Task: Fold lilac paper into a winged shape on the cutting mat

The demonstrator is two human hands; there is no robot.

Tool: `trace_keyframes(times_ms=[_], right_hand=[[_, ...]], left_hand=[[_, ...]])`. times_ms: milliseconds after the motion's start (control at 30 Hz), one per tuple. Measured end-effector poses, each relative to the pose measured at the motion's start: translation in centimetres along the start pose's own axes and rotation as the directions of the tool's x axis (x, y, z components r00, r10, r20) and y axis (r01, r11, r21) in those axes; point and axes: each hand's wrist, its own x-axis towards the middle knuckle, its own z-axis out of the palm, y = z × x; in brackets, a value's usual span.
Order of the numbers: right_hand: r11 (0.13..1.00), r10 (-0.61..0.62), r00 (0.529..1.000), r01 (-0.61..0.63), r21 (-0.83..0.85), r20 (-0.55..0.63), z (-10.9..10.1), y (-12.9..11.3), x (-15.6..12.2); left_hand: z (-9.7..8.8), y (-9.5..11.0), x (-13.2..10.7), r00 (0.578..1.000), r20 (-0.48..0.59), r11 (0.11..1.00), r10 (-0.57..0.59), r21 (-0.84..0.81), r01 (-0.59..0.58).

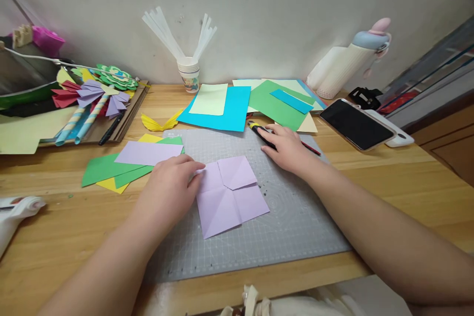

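Observation:
A square of lilac paper [222, 202] with creases and slits running in from its edges lies on the grey cutting mat [296, 227]. At its upper left edge is my left hand [172, 180], thumb and forefinger close together on the paper. Farther back on the mat, my right hand [285, 148] reaches over a black and yellow cutter knife [255, 127], its fingers spread and touching the handle. Part of the knife is hidden under the fingers. A thin red and black pencil [311, 148] sticks out beyond that hand.
Left of the mat lie green strips [99, 168] and a lilac strip [148, 153]. Behind it are blue sheets [237, 108], green sheets [274, 103] and a straw-filled paper cup [190, 76]. A phone [357, 123] and bottle [348, 66] stand right; paper pinwheels [98, 98] lie left.

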Motion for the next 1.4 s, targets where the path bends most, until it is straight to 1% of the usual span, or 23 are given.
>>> trace_keyframes(times_ms=[67,133,167,200,233,333,400,500,633,667,733,800,867,933,1000,1067,1133,1200,1233,1267,1300,1333,1400], right_hand=[[0.998,-0.062,0.998,0.062,-0.028,-0.024,-0.2,-1.1,-1.2],[0.987,-0.162,0.987,0.162,-0.017,0.002,-0.7,-2.6,-3.1],[0.972,-0.234,0.972,0.234,0.002,0.032,-0.8,-3.5,-4.1],[0.94,-0.343,0.936,0.341,0.033,0.076,-1.0,-4.3,-5.2],[0.908,-0.419,0.902,0.415,0.062,0.098,-1.0,-5.2,-6.1],[0.87,-0.493,0.85,0.485,0.09,0.186,-0.5,-7.3,-8.2],[0.848,-0.529,0.827,0.524,0.081,0.189,0.1,-8.2,-8.8],[0.794,-0.605,0.782,0.608,0.034,0.152,0.8,-8.6,-8.9],[0.705,-0.7,0.711,0.704,-0.089,0.074,0.9,-8.0,-8.5],[0.695,-0.71,0.701,0.712,-0.102,0.058,0.8,-7.7,-8.4],[0.692,-0.717,0.697,0.714,-0.108,0.017,0.4,-7.1,-7.9],[0.695,-0.716,0.698,0.709,-0.12,-0.016,0.1,-6.6,-7.4],[0.695,-0.717,0.697,0.71,-0.11,-0.03,-0.3,-6.2,-6.9],[0.701,-0.713,0.7,0.712,-0.037,-0.026,-0.7,-5.9,-6.4],[0.714,-0.694,0.719,0.694,0.097,-0.033,-1.1,-5.6,-6.2],[0.728,-0.647,0.76,0.64,0.244,-0.063,-1.6,-5.3,-6.1],[0.756,-0.553,0.829,0.544,0.364,-0.089,-1.9,-5.1,-5.9],[0.814,-0.396,0.916,0.384,0.435,-0.067,-1.9,-5.1,-5.4],[0.843,-0.307,0.951,0.291,0.452,-0.041,-1.8,-5.3,-5.1],[0.866,-0.223,0.975,0.203,0.457,-0.011,-1.6,-5.5,-4.6],[0.879,-0.161,0.987,0.136,0.457,0.016,-1.4,-5.7,-4.1],[0.885,-0.124,0.992,0.095,0.455,0.033,-1.0,-5.9,-3.6],[0.891,-0.11,0.992,0.074,0.447,0.055,-0.2,-6.2,-2.6]], left_hand=[[-0.1,0.2,-0.1,0.998,0.059,1.0,-0.003,0.004,0.003],[-0.4,0.5,-0.3,0.992,0.118,0.999,-0.036,0.012,0.035],[-0.5,0.7,-0.4,0.988,0.143,0.998,-0.059,0.008,0.059],[-0.6,0.8,-0.5,0.983,0.165,0.997,-0.078,-0.009,0.081],[-0.6,0.9,-0.6,0.978,0.187,0.994,-0.093,-0.039,0.102],[-0.6,1.1,-0.8,0.961,0.252,0.977,-0.11,-0.15,0.152],[-0.4,1.2,-0.8,0.953,0.277,0.967,-0.122,-0.184,0.177],[-0.2,1.2,-0.9,0.95,0.277,0.959,-0.142,-0.2,0.201],[0.0,1.4,-1.0,0.946,0.284,0.934,-0.154,-0.27,0.234],[0.0,1.5,-1.0,0.943,0.292,0.924,-0.161,-0.293,0.248],[0.1,1.7,-1.1,0.933,0.314,0.898,-0.176,-0.338,0.283],[0.1,2.1,-1.2,0.921,0.344,0.859,-0.182,-0.401,0.319],[0.1,2.4,-1.2,0.913,0.374,0.802,-0.165,-0.488,0.345],[0.0,2.6,-1.3,0.91,0.383,0.744,-0.156,-0.56,0.364],[-0.2,2.5,-1.3,0.921,0.335,0.726,-0.2,-0.581,0.369],[-0.2,2.3,-1.2,0.934,0.234,0.752,-0.27,-0.555,0.356],[-0.1,2.1,-1.1,0.946,0.14,0.791,-0.292,-0.52,0.321],[0.2,2.0,-1.0,0.963,0.061,0.839,-0.261,-0.479,0.258],[0.3,2.0,-1.0,0.972,0.021,0.864,-0.232,-0.454,0.217],[0.5,2.0,-0.9,0.98,-0.019,0.889,-0.2,-0.424,0.174],[0.6,2.0,-0.9,0.984,-0.058,0.911,-0.167,-0.391,0.132],[0.7,2.0,-0.9,0.987,-0.089,0.929,-0.131,-0.358,0.091],[0.8,2.0,-0.9,0.988,-0.139,0.953,-0.061,-0.304,0.016]])
